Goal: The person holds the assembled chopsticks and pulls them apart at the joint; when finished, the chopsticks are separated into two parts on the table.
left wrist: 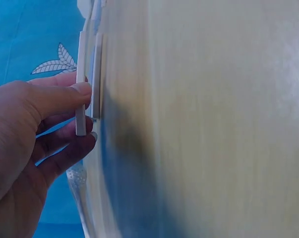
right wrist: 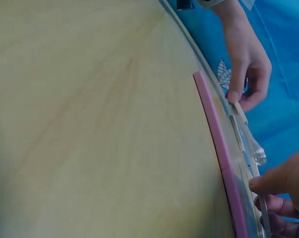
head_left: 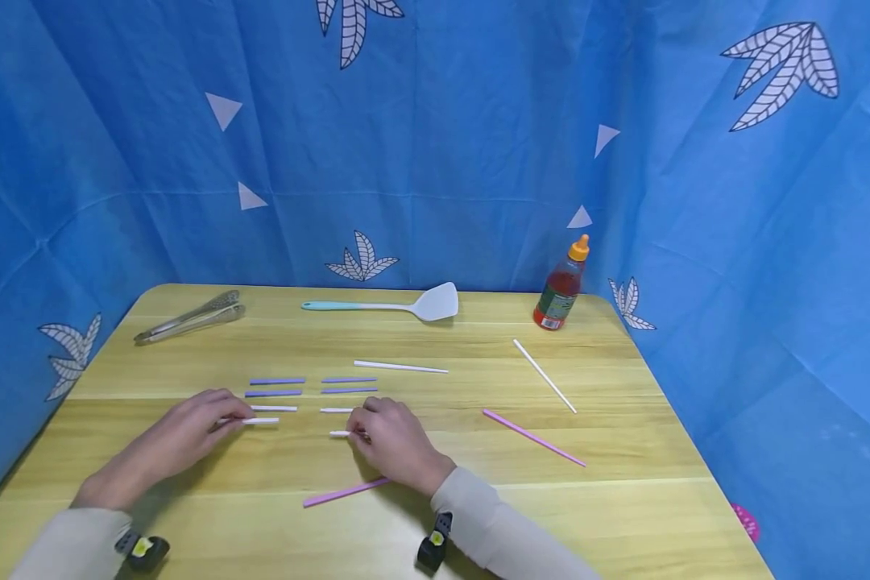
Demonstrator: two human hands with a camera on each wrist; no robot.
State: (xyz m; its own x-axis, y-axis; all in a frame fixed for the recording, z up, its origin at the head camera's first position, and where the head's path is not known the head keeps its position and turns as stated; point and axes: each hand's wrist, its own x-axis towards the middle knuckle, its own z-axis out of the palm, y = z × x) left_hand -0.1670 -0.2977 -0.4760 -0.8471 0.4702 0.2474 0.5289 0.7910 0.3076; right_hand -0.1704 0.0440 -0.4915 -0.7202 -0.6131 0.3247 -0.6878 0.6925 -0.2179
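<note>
A blue cloth sheet (head_left: 478,121) printed with white leaves and triangles rises beyond both hands, and a pale yellow wood-grain tabletop (head_left: 623,499) spreads beneath them. The left hand (head_left: 201,423) pinches a short white stick (head_left: 264,420) between thumb and fingers, one end of it pointing toward the right hand (head_left: 399,443), which pinches a second short white stick (head_left: 338,434) that juts out to that hand's left. Well beyond the right hand lies a white flat-bladed spatula (head_left: 435,303) with a mint-green handle; silvery metal tongs (head_left: 192,317) lie beyond the left hand, and a transparent bottle of red sauce (head_left: 560,288) with an orange cap stands beyond the right hand, off to its right. A long slim pink stick (head_left: 341,494) lies on the near side of the right hand, which partly hides it, while another pink stick (head_left: 534,438) lies to that hand's right. One long white stick (head_left: 401,367) rests just beyond the right hand, its twin (head_left: 545,376) farther right. Between and beyond both hands lie four short lavender sticks (head_left: 277,381) and two loose short white sticks (head_left: 274,408).
</note>
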